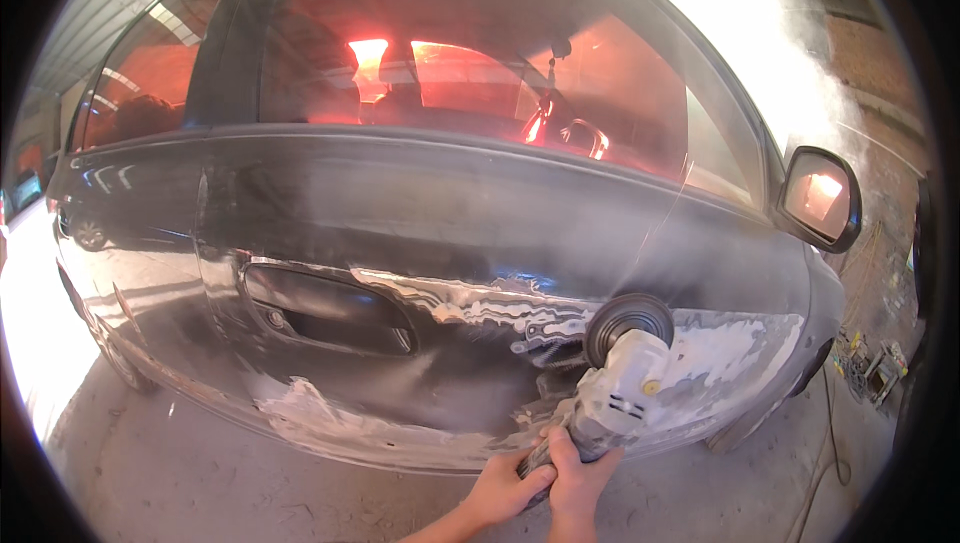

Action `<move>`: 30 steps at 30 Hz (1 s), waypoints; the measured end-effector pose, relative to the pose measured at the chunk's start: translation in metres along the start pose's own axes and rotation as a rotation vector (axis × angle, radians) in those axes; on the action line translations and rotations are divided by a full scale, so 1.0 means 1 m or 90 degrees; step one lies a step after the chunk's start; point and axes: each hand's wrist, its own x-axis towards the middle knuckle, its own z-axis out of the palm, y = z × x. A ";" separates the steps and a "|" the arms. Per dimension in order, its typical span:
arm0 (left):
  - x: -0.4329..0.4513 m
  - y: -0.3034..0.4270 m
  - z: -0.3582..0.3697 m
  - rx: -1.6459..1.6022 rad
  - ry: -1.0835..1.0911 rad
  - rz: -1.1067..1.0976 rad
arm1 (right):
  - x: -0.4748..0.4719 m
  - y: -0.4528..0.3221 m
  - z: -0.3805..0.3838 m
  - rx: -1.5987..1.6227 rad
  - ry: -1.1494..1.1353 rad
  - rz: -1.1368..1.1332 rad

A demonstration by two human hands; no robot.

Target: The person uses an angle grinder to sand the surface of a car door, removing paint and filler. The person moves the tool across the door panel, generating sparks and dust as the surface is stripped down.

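Observation:
Both hands hold a dusty angle grinder (611,400) by its body. My left hand (510,484) wraps the rear of the handle, and my right hand (579,468) grips just ahead of it. The grinder's round dark disc (628,325) is at the dark car door (465,378), against or very close to the panel; exact contact is hard to tell. Around the disc the paint is worn into pale, wavy-edged patches (735,355). A ragged sanded strip (472,303) runs from the disc left towards the black door handle (330,310). More bare patches (375,423) lie along the lower door.
A side mirror (821,198) juts out at the right. Above the door are tinted side windows (480,77). A cable (831,430) lies on the concrete floor (262,490), and a small cluttered stand (885,370) is at far right. Haze or dust hangs upper right.

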 end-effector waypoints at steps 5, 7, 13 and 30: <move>-0.012 -0.004 -0.005 -0.155 0.056 -0.166 | 0.003 0.009 0.007 -0.182 -0.203 -0.182; -0.007 0.007 -0.010 -0.110 0.032 -0.145 | 0.002 0.015 0.007 -0.151 -0.142 -0.170; -0.010 -0.005 -0.010 -0.110 0.023 -0.130 | -0.001 0.019 0.008 -0.171 -0.121 -0.200; -0.017 -0.015 -0.022 -0.122 0.095 -0.053 | -0.015 0.016 0.024 -0.133 -0.142 -0.088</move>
